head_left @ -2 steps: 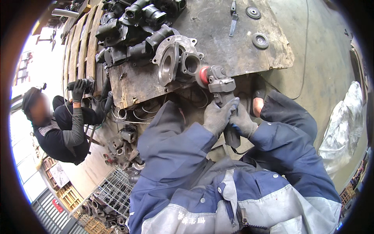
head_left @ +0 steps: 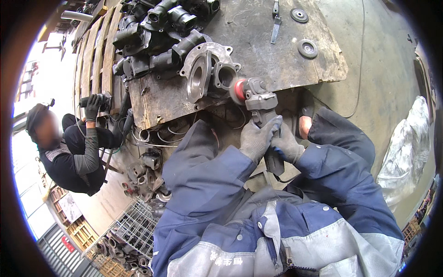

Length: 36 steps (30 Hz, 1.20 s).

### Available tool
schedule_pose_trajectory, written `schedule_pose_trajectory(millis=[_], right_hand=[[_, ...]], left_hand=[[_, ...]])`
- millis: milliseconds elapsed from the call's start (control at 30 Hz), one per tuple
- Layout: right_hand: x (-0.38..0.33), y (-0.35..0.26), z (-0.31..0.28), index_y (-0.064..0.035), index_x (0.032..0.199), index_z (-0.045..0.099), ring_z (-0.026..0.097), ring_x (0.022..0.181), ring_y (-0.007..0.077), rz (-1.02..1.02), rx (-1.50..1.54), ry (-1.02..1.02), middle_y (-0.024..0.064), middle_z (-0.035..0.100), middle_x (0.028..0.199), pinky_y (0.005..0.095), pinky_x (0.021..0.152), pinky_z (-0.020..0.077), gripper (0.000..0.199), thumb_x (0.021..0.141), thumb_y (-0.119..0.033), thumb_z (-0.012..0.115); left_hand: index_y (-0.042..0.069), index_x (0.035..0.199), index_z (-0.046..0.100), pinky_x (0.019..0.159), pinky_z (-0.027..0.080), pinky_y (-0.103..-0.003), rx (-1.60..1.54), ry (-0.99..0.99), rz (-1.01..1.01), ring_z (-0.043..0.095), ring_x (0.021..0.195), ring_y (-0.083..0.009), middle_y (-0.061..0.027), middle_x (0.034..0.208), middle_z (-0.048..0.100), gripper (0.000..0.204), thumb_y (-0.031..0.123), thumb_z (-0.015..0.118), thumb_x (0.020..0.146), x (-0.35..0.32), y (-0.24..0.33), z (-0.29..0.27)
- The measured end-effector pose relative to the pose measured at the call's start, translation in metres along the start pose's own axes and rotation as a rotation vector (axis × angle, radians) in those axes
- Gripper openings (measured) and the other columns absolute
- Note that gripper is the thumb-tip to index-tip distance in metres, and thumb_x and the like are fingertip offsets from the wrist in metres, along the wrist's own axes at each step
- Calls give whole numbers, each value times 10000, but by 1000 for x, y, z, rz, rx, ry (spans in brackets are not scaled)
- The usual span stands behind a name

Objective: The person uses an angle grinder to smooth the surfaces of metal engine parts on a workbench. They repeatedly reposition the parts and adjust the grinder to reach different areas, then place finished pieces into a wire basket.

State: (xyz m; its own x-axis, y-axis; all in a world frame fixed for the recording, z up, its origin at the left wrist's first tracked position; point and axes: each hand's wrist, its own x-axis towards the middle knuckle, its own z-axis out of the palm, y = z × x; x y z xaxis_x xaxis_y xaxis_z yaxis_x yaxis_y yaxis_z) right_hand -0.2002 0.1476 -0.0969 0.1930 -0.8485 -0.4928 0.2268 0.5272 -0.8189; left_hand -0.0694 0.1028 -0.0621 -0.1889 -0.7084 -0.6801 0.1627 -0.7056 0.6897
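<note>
Both my gloved hands are closed around an angle grinder [head_left: 262, 102] with a grey body and a red disc [head_left: 239, 90]. My left hand [head_left: 259, 139] wraps the grinder's body behind its head, while my right hand [head_left: 287, 142] grips farther back on the handle. At the right edge of a metal casting [head_left: 199, 76] with round flanged openings, the disc is very close; whether it touches cannot be made out. The casting rests near the front edge of the worn wooden board [head_left: 277, 60].
Dark castings [head_left: 166, 27] pile up at the board's far left. Two spare discs [head_left: 308, 48] and a pin wrench [head_left: 276, 27] lie on its right. A crouching co-worker [head_left: 74, 147] holds a tool at left, near a wire basket [head_left: 134, 226]. White sheeting [head_left: 404, 152] hangs at right.
The grinder's head and disc have shifted very slightly left, toward the casting. My grip is the same.
</note>
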Motion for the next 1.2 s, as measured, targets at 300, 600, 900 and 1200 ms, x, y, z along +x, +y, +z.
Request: schedule_pose_trajectory(millis=[300,600,900,1200], right_hand=[[19,5,-8,-27,1296,540,616,1046,166,39,201,31,65,638,1139,340,945,518,514,796,-32,659],[47,-54,12,-5,1296,553,604,1054,176,-81,104,-24,84,647,1167,342,959,505,512,814,-131,671],[32,-38,9,-8,1331,515,609,1088,167,-84,16,-114,71,633,1174,333,965,502,591,759,8,663],[9,8,-10,-18,1175,592,624,987,164,-7,-32,-59,40,632,1055,323,899,510,410,767,7,607]], left_hand=[[37,973,752,737,540,-329,378,16,47,700,759,-169,-71,819,746,484,513,782,888,21,14,-1],[-12,1170,679,790,540,-309,134,33,127,679,859,-139,-104,982,747,593,482,816,871,46,38,-11],[2,1070,713,701,534,-278,-13,34,160,647,755,-83,-30,864,733,377,314,836,898,12,34,-11],[3,1111,728,807,557,-327,386,11,28,703,882,-139,-83,965,759,482,404,848,871,-2,15,-8]])
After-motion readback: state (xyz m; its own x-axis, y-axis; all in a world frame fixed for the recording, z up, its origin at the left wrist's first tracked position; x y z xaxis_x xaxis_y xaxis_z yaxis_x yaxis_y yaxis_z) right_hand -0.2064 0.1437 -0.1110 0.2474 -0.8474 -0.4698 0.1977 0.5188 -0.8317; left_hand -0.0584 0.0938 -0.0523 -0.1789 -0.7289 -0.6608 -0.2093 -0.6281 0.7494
